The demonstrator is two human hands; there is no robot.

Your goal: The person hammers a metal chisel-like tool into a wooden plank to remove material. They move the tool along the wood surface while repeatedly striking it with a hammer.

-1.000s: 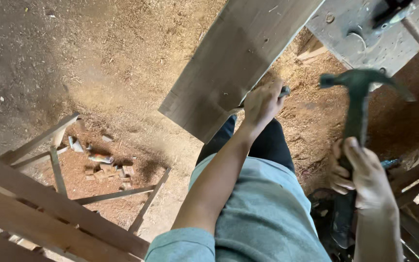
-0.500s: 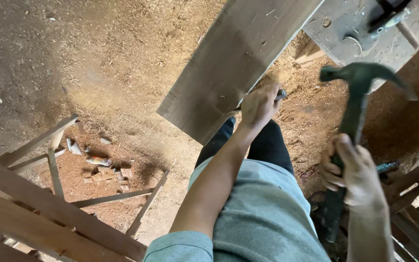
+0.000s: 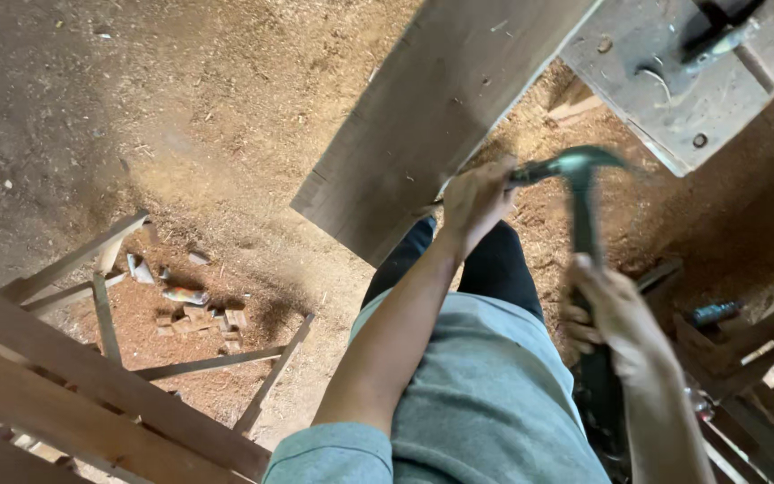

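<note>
Both grips are closed: the left hand (image 3: pixel 477 202) presses its fingers around the lower edge of a long wooden plank (image 3: pixel 432 108), while the right hand (image 3: pixel 615 309) is wrapped tight on the dark handle of a claw hammer (image 3: pixel 580 193).

At far left, pale timber rails (image 3: pixel 91 394) cross the lower corner of the view, and thin strips of wood form a rough frame on the dirt floor (image 3: pixel 136 90). Inside that frame lies a scatter of small wood offcuts (image 3: pixel 194 314) on reddish sawdust. The floor above it is bare earth dusted with shavings.

Toward the middle, the plank runs on a slant from the top edge down to a squared end just above the person's dark-trousered knees, its near end hanging over the floor. The left arm, in a pale green sleeve, reaches up from the bottom edge to meet the plank's right-hand edge.

Just right of that hand, the hammer's blue-green head sits level with the knuckles, its face close to the fingers and the plank's edge, its claw pointing right; whether it touches either cannot be told. The handle drops straight down into the right hand.

At upper right, a grey, worn work surface (image 3: pixel 674 81) carries a dark metal fitting (image 3: pixel 718 27). Below it, dark wooden slats (image 3: pixel 745 358) fill the right-hand corner.
</note>
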